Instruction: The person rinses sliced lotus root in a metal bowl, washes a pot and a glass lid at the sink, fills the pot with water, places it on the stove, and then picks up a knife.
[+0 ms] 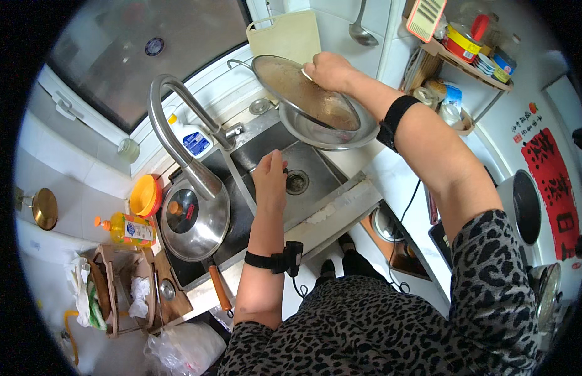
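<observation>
My right hand (329, 71) grips the rim of a round, brownish see-through lid or strainer (298, 89), tilted over a metal basin (319, 141) at the sink's far right corner. Over the right bowl of the steel sink (314, 162) hangs my left hand (271, 171), its fingers close together near a small dark thing; whether it holds that is unclear. The drain (297, 182) lies just right of it. In the left bowl sits a wok with a wooden handle (219, 287), covered by a metal lid (197, 235) with a dark glass centre.
A curved steel faucet (166, 127) arches over the left bowl. Near it stand a white spray bottle (193, 137), orange bowls (145, 195) and a yellow soap bottle (133, 229). A cutting board (291, 37) leans behind. Shelves with jars stand at upper right; a plastic bag (187, 348) lies lower left.
</observation>
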A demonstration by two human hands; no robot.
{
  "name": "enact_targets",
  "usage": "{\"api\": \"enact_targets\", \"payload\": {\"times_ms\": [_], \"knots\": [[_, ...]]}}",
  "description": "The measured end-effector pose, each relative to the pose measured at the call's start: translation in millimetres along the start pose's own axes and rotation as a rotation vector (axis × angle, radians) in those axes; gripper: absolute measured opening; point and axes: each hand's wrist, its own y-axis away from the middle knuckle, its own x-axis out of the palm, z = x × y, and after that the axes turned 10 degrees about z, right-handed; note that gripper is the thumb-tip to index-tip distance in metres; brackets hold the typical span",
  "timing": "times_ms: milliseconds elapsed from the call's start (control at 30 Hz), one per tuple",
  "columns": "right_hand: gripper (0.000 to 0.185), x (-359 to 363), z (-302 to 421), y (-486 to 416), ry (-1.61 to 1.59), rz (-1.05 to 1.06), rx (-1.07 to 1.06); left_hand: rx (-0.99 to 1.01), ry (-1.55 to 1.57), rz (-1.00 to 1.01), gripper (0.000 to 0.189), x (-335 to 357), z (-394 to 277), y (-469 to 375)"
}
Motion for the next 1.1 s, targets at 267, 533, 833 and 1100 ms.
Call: {"api": "enact_targets", "payload": {"times_ms": [267, 533, 833, 1100], "knots": [[0.014, 42, 12, 93, 0.408, -0.266, -0.188, -0.049, 0.042, 0.137, 0.024, -16, 24, 11], [0.036, 21, -15, 126, -0.074, -0.237, -0.003, 0.030, -0.058, 0.225, 0.022, -38, 36, 40], [0.037, -125, -162, 325, 0.135, -0.398, 0.476, -0.118, -0.092, 0.213, 0.020, -42, 60, 51], [0.040, -151, -279, 486, 0.386, -0.363, 0.989, -0.113, -0.140, 0.338, 0.020, 35, 79, 68]]}}
